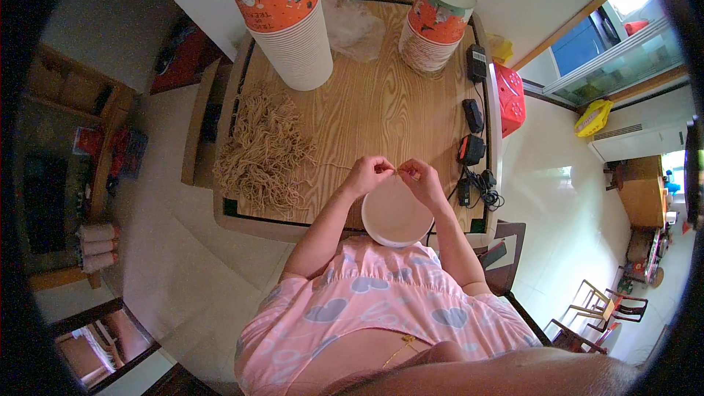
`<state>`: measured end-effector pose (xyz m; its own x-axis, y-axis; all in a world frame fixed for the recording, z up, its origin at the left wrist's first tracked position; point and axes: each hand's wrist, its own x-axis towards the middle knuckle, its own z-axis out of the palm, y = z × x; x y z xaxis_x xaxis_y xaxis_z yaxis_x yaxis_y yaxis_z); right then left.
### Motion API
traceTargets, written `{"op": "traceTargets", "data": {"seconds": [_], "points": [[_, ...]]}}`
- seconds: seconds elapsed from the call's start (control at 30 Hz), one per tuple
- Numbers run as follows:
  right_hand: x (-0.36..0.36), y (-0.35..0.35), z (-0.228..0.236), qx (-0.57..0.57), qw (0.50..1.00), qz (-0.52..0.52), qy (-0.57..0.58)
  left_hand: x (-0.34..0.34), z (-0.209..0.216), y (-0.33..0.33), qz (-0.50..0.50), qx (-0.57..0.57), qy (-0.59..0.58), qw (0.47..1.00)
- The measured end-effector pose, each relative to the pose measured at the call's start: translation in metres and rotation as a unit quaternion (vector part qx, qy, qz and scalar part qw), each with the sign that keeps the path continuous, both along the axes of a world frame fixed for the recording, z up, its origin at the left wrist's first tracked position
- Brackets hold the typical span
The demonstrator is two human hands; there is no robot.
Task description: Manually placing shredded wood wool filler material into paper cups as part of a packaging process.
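Note:
A white paper bucket (398, 214) stands at the table's near edge, its open mouth facing up, close against my body. Over its far rim my left hand (371, 174) and my right hand (421, 180) meet, thumbs and forefingers pinched together. A thin tan cord (334, 166) runs across the wood to my left fingers. The bit between the two pinches is small and partly hidden, but looks like the same cord. To the left lies a loose, tangled heap of tan cords (264, 150).
A tall stack of paper buckets (293, 48) with orange and green print stands at the far left of the table (359, 117). A shorter stack (433, 29) stands far right, beside clear plastic (356, 29). Black adapters and cables (475, 150) line the right edge, near a red stool (510, 99).

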<state>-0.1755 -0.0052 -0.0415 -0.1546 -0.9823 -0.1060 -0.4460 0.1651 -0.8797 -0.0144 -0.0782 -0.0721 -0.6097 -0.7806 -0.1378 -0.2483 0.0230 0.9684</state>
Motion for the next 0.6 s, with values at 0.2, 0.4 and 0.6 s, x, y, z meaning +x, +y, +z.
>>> {"op": "traceTargets", "data": {"seconds": [0.2,0.4,0.6], "points": [[0.001,-0.002,0.002,0.018,1.000,0.008,-0.014,-0.006,0.001,0.000,0.026,0.047,0.020,0.998],[-0.003,-0.003,-0.006,0.015,1.000,-0.006,-0.011,-0.005,0.000,0.000,0.066,0.043,0.043,0.996],[-0.006,-0.002,-0.009,0.007,0.999,0.005,-0.047,0.001,0.007,0.000,0.031,-0.081,0.013,0.996]]}}
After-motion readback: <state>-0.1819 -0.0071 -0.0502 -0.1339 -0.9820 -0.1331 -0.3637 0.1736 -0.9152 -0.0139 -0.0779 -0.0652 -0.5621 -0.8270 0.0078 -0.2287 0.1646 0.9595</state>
